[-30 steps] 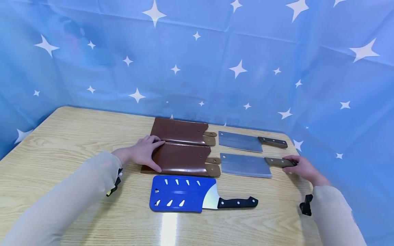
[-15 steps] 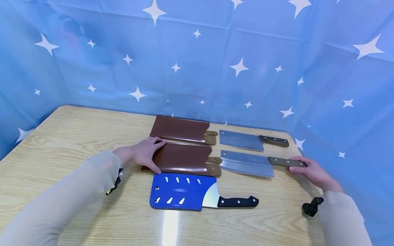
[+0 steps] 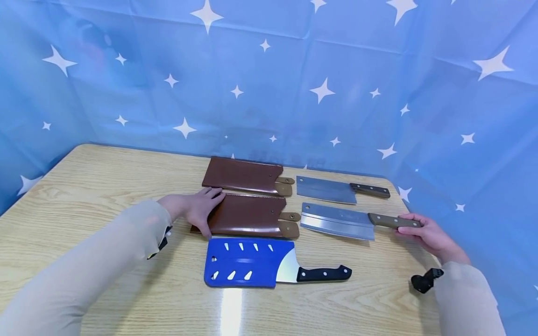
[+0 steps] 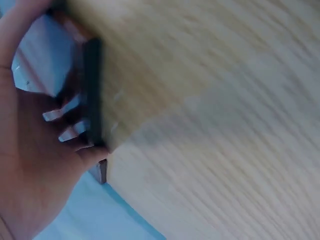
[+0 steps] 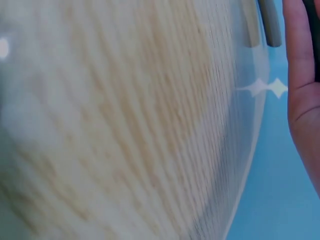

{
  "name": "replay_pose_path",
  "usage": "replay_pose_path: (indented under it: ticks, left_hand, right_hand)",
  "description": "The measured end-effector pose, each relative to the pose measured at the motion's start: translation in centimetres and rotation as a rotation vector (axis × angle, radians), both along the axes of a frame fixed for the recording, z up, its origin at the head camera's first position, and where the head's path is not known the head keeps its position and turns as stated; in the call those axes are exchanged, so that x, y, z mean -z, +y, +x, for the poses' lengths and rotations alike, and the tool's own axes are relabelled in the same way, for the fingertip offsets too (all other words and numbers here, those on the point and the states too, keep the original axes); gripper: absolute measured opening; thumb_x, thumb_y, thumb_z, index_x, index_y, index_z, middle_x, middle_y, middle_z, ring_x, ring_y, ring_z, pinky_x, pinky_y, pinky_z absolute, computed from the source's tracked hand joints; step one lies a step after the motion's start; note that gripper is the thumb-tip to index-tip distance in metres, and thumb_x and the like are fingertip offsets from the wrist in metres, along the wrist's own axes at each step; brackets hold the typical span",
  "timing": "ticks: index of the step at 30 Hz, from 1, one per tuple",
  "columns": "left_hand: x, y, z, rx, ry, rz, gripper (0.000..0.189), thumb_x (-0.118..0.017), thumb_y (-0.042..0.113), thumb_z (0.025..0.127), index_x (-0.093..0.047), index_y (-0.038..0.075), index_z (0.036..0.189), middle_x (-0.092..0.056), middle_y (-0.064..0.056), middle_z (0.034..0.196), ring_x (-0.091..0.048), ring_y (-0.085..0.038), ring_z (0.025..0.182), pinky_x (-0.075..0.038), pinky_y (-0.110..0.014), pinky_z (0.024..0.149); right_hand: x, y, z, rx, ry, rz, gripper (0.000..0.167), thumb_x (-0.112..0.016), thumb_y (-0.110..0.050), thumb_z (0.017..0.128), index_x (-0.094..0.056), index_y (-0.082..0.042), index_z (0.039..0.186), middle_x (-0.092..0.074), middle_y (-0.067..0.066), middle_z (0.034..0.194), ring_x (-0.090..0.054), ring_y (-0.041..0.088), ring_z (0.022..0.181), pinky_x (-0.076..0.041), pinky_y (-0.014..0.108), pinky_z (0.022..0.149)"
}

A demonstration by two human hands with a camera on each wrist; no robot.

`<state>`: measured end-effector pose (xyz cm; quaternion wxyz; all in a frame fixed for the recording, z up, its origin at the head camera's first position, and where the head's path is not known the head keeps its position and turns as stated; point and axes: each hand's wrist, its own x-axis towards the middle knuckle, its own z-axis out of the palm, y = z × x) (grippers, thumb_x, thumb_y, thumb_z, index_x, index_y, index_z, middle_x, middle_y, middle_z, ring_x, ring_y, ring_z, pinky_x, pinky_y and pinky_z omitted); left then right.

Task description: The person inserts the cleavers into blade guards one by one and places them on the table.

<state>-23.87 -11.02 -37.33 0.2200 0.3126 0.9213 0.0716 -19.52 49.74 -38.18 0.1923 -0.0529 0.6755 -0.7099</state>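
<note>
My right hand (image 3: 428, 233) grips the brown handle of a cleaver (image 3: 336, 221). Its broad steel blade points left, toward the nearer brown leather sheath (image 3: 252, 214), with the blade end close to the two tan straps. At the sheath's left end lies my left hand (image 3: 195, 207), its fingers and thumb spread over the leather. The left wrist view shows this hand (image 4: 40, 150) at the sheath's dark edge (image 4: 92, 90). In the right wrist view the right hand (image 5: 305, 90) is partly visible, with a dark strip of handle (image 5: 315, 35) beside it.
Behind lie a second brown sheath (image 3: 241, 175) and another cleaver (image 3: 325, 189). In front is a black-handled cleaver (image 3: 323, 274) in a blue slotted cover (image 3: 241, 262). The wooden table (image 3: 105, 186) meets a blue starred curtain (image 3: 252, 60).
The right hand has shifted slightly right and raised the cleaver's handle, so the blade's angle and reflection differ. My left thumb has moved a little left on the sheath.
</note>
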Motion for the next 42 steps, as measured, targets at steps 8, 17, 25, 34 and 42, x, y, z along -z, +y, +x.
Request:
replay_pose_path:
  ticks: [8,17,25,34,42]
  left_hand:
    - [0.5,-0.1,0.3,0.008,0.095,0.065,0.119,-0.074,0.061,0.062,-0.018,0.002,0.149,-0.022,-0.020,0.148,-0.024,-0.038,0.135,-0.033,-0.050,0.106]
    - [-0.5,-0.4,0.6,-0.028,0.137,0.170,0.120,-0.078,0.059,0.059,-0.020,0.006,0.149,-0.026,-0.016,0.145,-0.027,-0.034,0.129,-0.039,-0.048,0.101]
    - [-0.8,-0.4,0.6,-0.024,0.154,0.190,0.118,-0.078,0.057,0.061,-0.019,0.005,0.149,-0.025,-0.018,0.145,-0.027,-0.034,0.129,-0.039,-0.049,0.101]
    - [-1.0,-0.4,0.8,-0.028,0.136,0.196,0.119,-0.077,0.058,0.062,-0.017,0.004,0.150,-0.025,-0.017,0.145,-0.029,-0.033,0.128,-0.039,-0.048,0.101]
    - [-1.1,-1.1,0.7,-0.048,0.141,0.205,0.119,-0.077,0.059,0.062,-0.018,0.003,0.149,-0.027,-0.018,0.144,-0.030,-0.034,0.127,-0.038,-0.050,0.101]
  right_hand:
    - [-0.5,-0.5,0.7,0.072,0.016,-0.151,0.043,-0.044,0.014,0.091,-0.068,-0.014,0.111,-0.061,-0.003,0.105,-0.069,0.020,0.092,-0.053,0.026,0.081]
    - [-0.7,-0.7,1.4,0.031,0.096,-0.521,0.043,-0.031,0.021,0.091,-0.064,0.004,0.114,-0.059,0.013,0.109,-0.066,0.032,0.097,-0.053,0.032,0.084]
    - [-0.8,-1.7,0.8,-0.023,0.153,-0.473,0.038,-0.039,0.018,0.090,-0.062,0.004,0.118,-0.059,0.012,0.111,-0.066,0.029,0.099,-0.052,0.031,0.086]
    - [-0.9,-3.9,0.5,-0.058,0.142,-0.435,0.042,-0.032,0.020,0.090,-0.064,0.004,0.112,-0.060,0.012,0.110,-0.068,0.030,0.094,-0.052,0.030,0.083]
    - [-1.3,-5.1,-0.1,-0.042,0.131,-0.408,0.043,-0.033,0.019,0.091,-0.066,0.002,0.111,-0.057,0.010,0.110,-0.067,0.028,0.094,-0.053,0.030,0.083]
